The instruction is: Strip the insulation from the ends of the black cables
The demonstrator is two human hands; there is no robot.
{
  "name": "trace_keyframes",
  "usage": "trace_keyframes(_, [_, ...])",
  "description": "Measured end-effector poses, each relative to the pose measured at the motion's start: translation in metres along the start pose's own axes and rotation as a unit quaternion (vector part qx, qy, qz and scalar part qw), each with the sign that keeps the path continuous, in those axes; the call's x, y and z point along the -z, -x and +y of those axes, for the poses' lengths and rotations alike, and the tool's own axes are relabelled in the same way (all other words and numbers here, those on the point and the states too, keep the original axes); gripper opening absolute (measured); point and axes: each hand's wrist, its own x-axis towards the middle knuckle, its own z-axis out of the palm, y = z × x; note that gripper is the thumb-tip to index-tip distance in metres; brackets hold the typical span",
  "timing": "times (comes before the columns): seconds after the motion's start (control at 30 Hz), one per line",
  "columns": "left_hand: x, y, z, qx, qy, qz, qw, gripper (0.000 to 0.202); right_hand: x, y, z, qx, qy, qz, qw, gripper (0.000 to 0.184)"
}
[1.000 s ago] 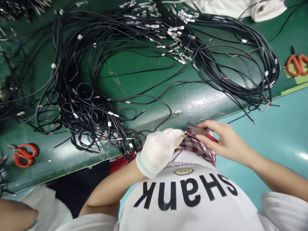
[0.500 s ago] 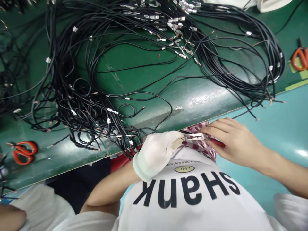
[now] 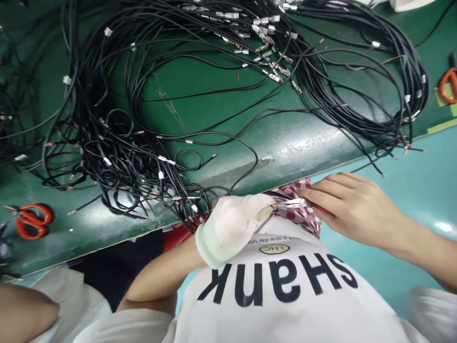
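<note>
My left hand (image 3: 233, 224), in a white glove, is closed in a fist just below the table edge and pinches the end of a black wire (image 3: 214, 195) that runs off the table. My right hand (image 3: 352, 207) is bare. Its fingers are wrapped over a small metal tool with a red handle (image 3: 293, 203), whose tip meets the wire end at my left thumb. Both hands sit over a red-checked cloth (image 3: 303, 219) against my white shirt.
A large tangle of black wires with metal terminals (image 3: 264, 28) covers the green table (image 3: 296, 143). Red scissors (image 3: 30, 221) lie at the left and orange scissors (image 3: 449, 85) at the right edge. A teal floor lies below on the right. A bare limb (image 3: 24, 317) shows at the lower left.
My right hand came down and closed over the tool, bringing its tip to the wire end at my left thumb. My left hand stayed in place.
</note>
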Motion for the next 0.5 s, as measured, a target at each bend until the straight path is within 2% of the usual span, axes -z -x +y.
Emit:
trace_keyframes(0.33, [0.003, 0.0003, -0.0008, -0.031, 0.024, 0.026, 0.999, 0.033, -0.0001, -0.0004, 0.0008, -0.001, -0.002, -0.005, 1.0, 0.022])
trace_keyframes(0.5, [0.0035, 0.0006, -0.0026, -0.033, 0.041, 0.021, 0.998, 0.033, -0.0002, -0.0009, 0.0007, -0.002, -0.004, -0.004, 1.0, 0.022])
